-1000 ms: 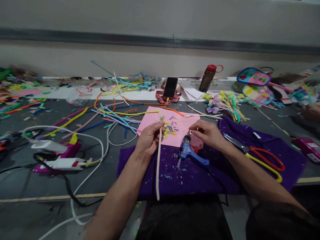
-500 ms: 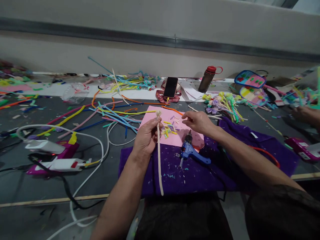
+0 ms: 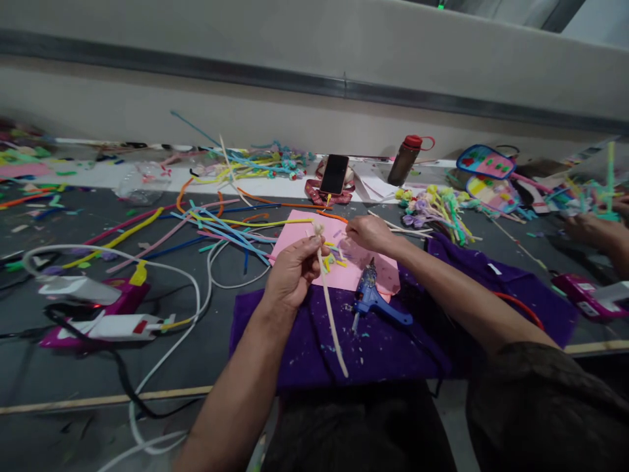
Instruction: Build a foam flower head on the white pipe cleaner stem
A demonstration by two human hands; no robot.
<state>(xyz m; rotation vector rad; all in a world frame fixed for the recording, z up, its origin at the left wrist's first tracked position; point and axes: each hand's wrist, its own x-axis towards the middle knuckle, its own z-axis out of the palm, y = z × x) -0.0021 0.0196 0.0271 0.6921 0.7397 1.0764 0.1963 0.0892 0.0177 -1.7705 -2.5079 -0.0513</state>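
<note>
My left hand [image 3: 293, 267] is closed on a cream pipe cleaner [image 3: 333, 318], its stem slanting down and its upper end bunched into a small knot above my fingertips. My right hand [image 3: 371, 234] hovers over a pink sheet [image 3: 386, 267], fingers curled together; what they pinch, if anything, is too small to make out. Short yellow and purple pipe cleaner pieces [image 3: 336, 259] lie on the sheet between my hands. Just below my right hand, a blue glue gun [image 3: 368, 298] rests across the sheet's edge and a purple cloth [image 3: 307, 347].
Long coloured pipe cleaners [image 3: 230, 231] spread to the left, near a magenta power strip [image 3: 128, 298] with white cables. Behind are a phone [image 3: 335, 174], a bottle [image 3: 403, 164] and bundled pipe cleaner flowers [image 3: 435, 208]. Another person's hand [image 3: 592, 233] works at far right.
My right hand has moved left, toward the coloured pieces, and its fingers have curled in. The cream stem's lower end has swung to the right in my left hand.
</note>
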